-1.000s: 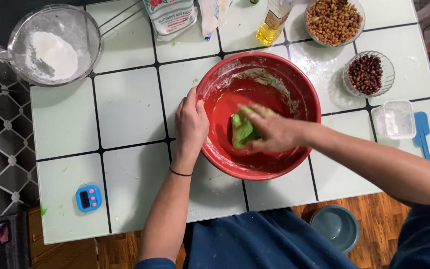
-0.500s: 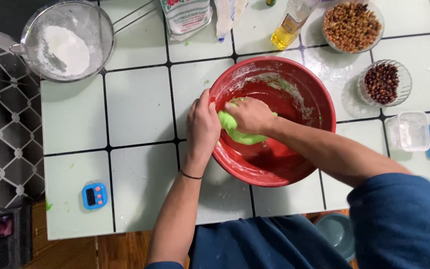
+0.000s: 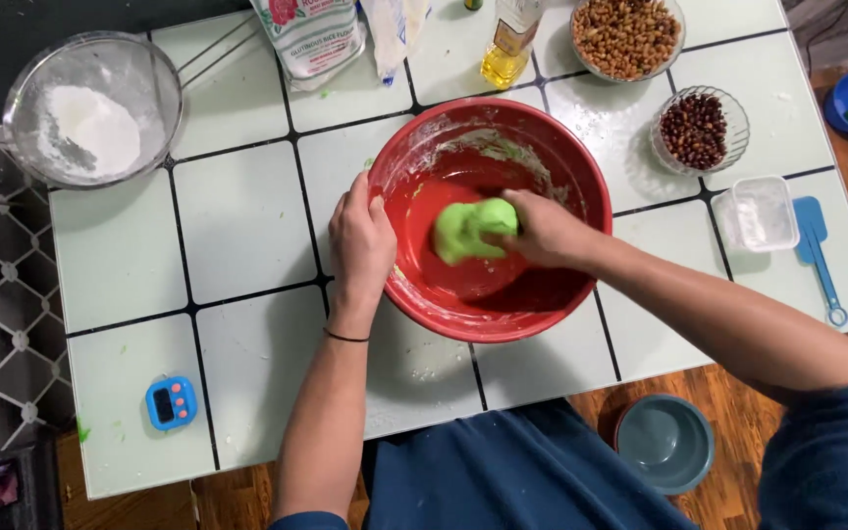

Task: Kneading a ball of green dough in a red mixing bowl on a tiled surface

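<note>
A big red bowl stands on the pale tiled table, its inner wall smeared with pale green streaks. Inside it lies a lump of bright green dough. My right hand reaches in from the right and presses its fingers against the dough. My left hand grips the bowl's left rim, with a thin dark band on the wrist.
A sieve with white flour sits at the back left. A flour bag, oil bottle, bowl of nuts and bowl of dark beans line the back. A clear tub, blue spatula and blue timer lie nearby.
My right hand has pulled back toward the right of the dough, leaving most of the lump uncovered. My left hand stays on the bowl's rim.
</note>
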